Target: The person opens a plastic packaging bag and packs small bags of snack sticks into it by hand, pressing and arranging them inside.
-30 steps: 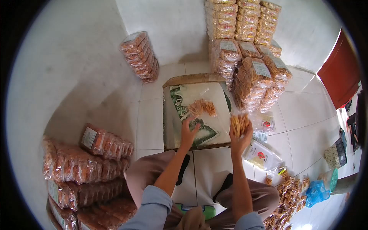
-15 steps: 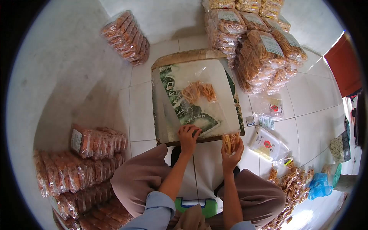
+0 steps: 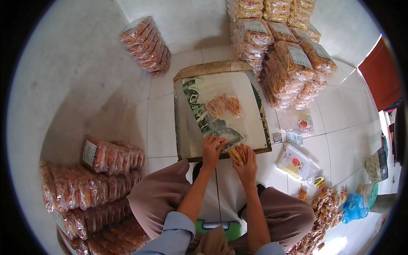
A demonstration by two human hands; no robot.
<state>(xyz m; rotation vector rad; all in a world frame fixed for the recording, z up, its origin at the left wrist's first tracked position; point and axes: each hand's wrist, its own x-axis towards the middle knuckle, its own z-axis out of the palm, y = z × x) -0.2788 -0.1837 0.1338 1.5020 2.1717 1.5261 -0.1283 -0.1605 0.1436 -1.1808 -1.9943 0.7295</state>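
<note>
On the low board before me lies a clear plastic bag with brown snack sticks in its far part. My left hand is at the near end of this bag, its thumb and fingers pinched together on the thin plastic. Just to the right, my right hand is wrapped round a bundle of snack sticks, held upright close to the bag's near end and the board's front edge. The plastic between the two hands is hard to make out.
Packed snack bags stand stacked at the left, at the back left and at the back right. A pile of loose snack sticks lies right of my knee, near a white printed packet and a blue plastic bag.
My right hand has moved left with the snack sticks, towards the bag's near end. My left hand has shifted slightly right, its fingers now closer to the bundle. The view has tilted a little.
</note>
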